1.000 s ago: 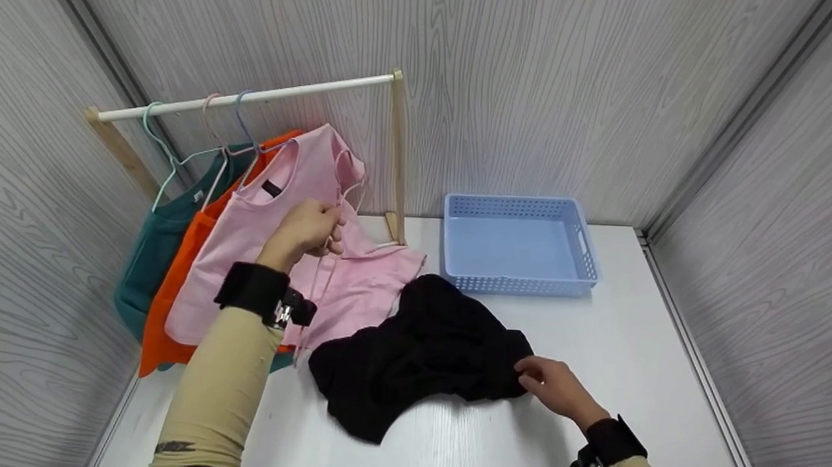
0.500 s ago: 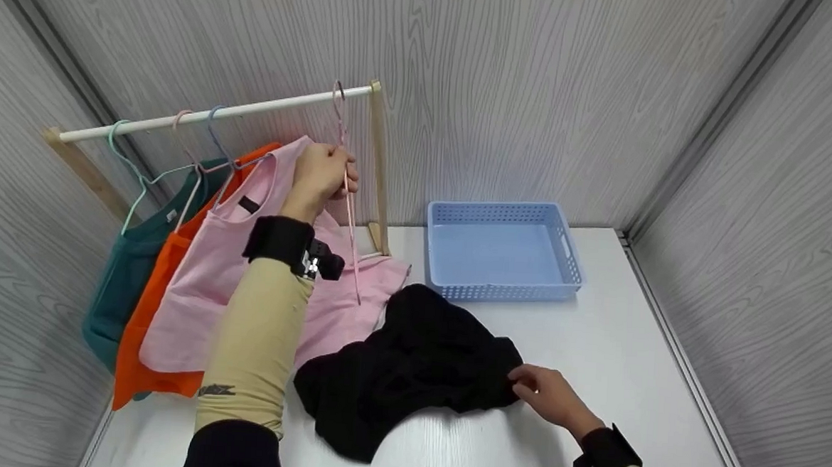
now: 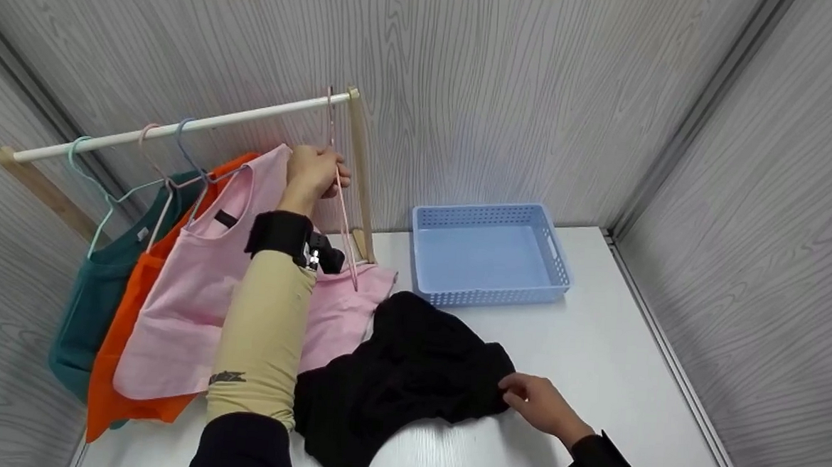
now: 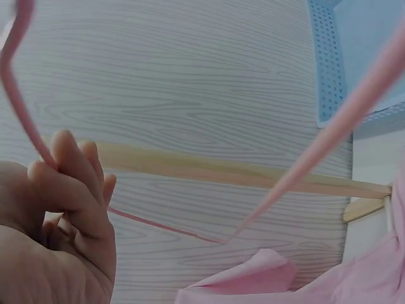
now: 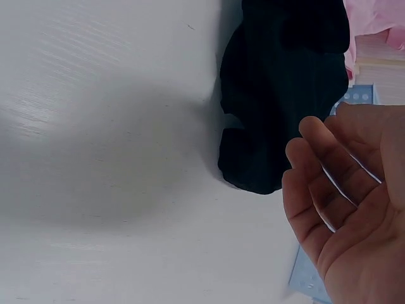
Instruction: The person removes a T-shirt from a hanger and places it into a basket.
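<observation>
My left hand [image 3: 317,173] is raised and pinches a thin pink hanger [image 3: 342,222] just below its hook, which sits at the right end of the white rail [image 3: 179,124]. The left wrist view shows my left hand [image 4: 60,202] with its fingers curled round the pink hanger [image 4: 345,123]. A crumpled black garment [image 3: 409,372] lies on the white table [image 3: 595,357]. My right hand [image 3: 525,399] rests at the garment's right edge. In the right wrist view that right hand [image 5: 351,202] has relaxed fingers beside the black garment [image 5: 278,95] and grips nothing.
A pink top [image 3: 199,286], an orange one [image 3: 113,367] and a teal one [image 3: 77,315] hang on the rail from hangers. The rack's wooden post [image 3: 362,167] stands by my left hand. An empty blue basket [image 3: 484,294] stands at the back of the table. Grey walls enclose it.
My left hand has lifted the pink hanger from in front of the pink top up to the rail's right end. My right hand has stayed at the black garment's edge.
</observation>
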### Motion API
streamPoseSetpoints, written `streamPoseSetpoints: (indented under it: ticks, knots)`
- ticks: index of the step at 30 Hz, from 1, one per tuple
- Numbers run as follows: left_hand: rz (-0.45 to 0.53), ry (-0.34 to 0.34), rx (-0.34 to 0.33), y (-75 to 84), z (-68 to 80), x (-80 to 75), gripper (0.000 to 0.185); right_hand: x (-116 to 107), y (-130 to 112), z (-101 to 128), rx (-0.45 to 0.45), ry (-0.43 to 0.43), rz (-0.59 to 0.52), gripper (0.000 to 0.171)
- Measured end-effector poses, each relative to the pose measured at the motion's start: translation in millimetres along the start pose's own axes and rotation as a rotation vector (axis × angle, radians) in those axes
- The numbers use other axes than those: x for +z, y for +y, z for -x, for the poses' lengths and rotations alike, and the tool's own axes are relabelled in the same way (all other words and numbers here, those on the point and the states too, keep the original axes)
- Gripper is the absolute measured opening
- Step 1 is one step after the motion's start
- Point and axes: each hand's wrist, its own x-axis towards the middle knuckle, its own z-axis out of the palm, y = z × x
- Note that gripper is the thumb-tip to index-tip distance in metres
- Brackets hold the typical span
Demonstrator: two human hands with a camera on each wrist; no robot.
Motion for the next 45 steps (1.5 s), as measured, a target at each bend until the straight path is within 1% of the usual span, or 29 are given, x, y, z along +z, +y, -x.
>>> streamPoseSetpoints:
  ticks: [3,6,8,11,14,16,18,21,23,25,27,29,31,33,35,37,39,41,43,45]
  knots:
    - [0.026,-0.05,-0.015,-10.7,3.2,2.0,0.031,2,0,0,-0.004,-0.017,0.007,0.02]
    - [0.043,-0.085,-0.019,-17.8,6.9,3.3,0.032,3,-1,-2,-0.009,-0.043,0.004,0.02]
    - [0.022,-0.101,-0.009,-22.0,9.4,1.3,0.034,4,-1,-6,-0.014,-0.057,-0.002,0.02]
    - [-0.018,-0.103,-0.001,-30.9,14.1,-4.5,0.033,6,-3,-12,-0.026,-0.059,0.0,0.02]
    - [-0.08,-0.094,-0.001,-47.8,19.7,-13.4,0.032,8,-7,-20,-0.03,-0.053,0.02,0.019]
    - [-0.138,-0.093,-0.002,-64.1,24.2,-19.3,0.034,9,-11,-28,-0.028,-0.033,0.046,0.019]
    - [-0.222,-0.092,-0.002,-84.4,30.0,-23.6,0.035,10,-17,-37,-0.005,0.001,0.073,0.018]
    - [-0.353,-0.105,-0.009,-120.7,43.2,-24.6,0.035,17,-26,-52,0.053,0.08,0.147,0.023]
    - [-0.443,-0.123,-0.005,-146.9,54.2,-21.2,0.033,23,-35,-63,0.111,0.106,0.191,0.032]
    - [-0.513,-0.149,-0.002,-171.7,66.1,-14.7,0.031,33,-45,-72,0.166,0.089,0.22,0.046]
    - [-0.582,-0.169,0.016,-193.4,76.3,-5.7,0.028,43,-56,-79,0.219,0.041,0.221,0.059]
    - [-0.639,-0.178,0.047,-210.5,84.1,4.2,0.025,55,-66,-85,0.259,-0.016,0.213,0.07]
    - [-0.686,-0.18,0.08,-223.1,90.2,12.6,0.023,69,-75,-90,0.288,-0.071,0.199,0.077]
    - [-0.721,-0.173,0.109,-231.9,94.8,19.0,0.02,84,-81,-93,0.318,-0.129,0.206,0.08]
    - [-0.738,-0.173,0.136,-237.1,98.3,23.9,0.019,99,-84,-95,0.346,-0.186,0.238,0.08]
    - [-0.747,-0.176,0.156,-240.0,100.8,27.6,0.018,113,-82,-95,0.357,-0.199,0.286,0.079]
    - [-0.751,-0.182,0.186,-241.3,102.5,30.3,0.018,121,-76,-92,0.35,-0.174,0.337,0.075]
    - [-0.751,-0.187,0.2,-241.5,103.7,32.2,0.017,124,-68,-88,0.324,-0.114,0.368,0.068]
    - [-0.752,-0.192,0.201,-240.7,104.3,33.3,0.017,118,-59,-84,0.287,-0.054,0.369,0.058]
    - [-0.743,-0.197,0.19,-238.7,104.3,33.8,0.017,106,-50,-81,0.248,-0.016,0.357,0.051]
